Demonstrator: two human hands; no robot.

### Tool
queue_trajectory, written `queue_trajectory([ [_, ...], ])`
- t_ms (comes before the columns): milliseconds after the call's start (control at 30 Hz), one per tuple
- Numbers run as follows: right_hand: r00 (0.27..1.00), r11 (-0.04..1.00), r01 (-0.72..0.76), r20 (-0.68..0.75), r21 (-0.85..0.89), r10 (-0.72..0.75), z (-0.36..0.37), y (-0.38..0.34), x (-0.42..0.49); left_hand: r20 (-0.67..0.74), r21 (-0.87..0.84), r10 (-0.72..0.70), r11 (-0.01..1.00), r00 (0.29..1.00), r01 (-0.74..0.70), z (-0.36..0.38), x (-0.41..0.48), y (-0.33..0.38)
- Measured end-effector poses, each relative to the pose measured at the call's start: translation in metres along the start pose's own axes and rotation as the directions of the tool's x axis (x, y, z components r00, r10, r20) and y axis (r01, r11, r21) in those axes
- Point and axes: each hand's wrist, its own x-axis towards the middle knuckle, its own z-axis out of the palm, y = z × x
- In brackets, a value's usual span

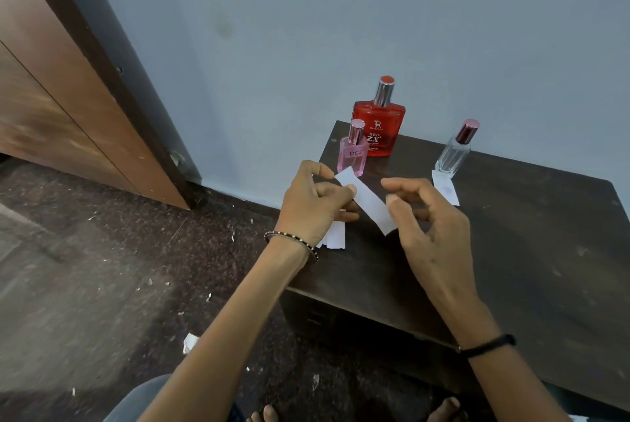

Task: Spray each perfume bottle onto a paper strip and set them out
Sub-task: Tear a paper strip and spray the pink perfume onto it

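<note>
Three perfume bottles stand at the back of a dark wooden table (528,251): a small pink bottle (352,152), a large red bottle (379,125) and a clear bottle (455,154) with a dark red cap. A white paper strip (370,202) is held above the table, with my left hand (315,203) pinching its upper end and my right hand (429,220) touching its lower end with thumb and fingers. Another strip (446,188) lies flat in front of the clear bottle. More white strips (334,236) lie under my left wrist, partly hidden.
The table stands against a blue-grey wall (341,29). A brown wooden door (68,98) is at the left. The dark floor (102,285) is littered with paper scraps. My knee and toes show at the bottom edge.
</note>
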Motion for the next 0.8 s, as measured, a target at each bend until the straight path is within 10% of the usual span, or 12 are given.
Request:
queue_trajectory([
  [800,0.991,0.994,-0.048,0.116,-0.1,0.06,0.042,0.008,0.069,0.055,0.14,0.025,0.99,0.998,-0.033,-0.003,0.005,-0.002],
])
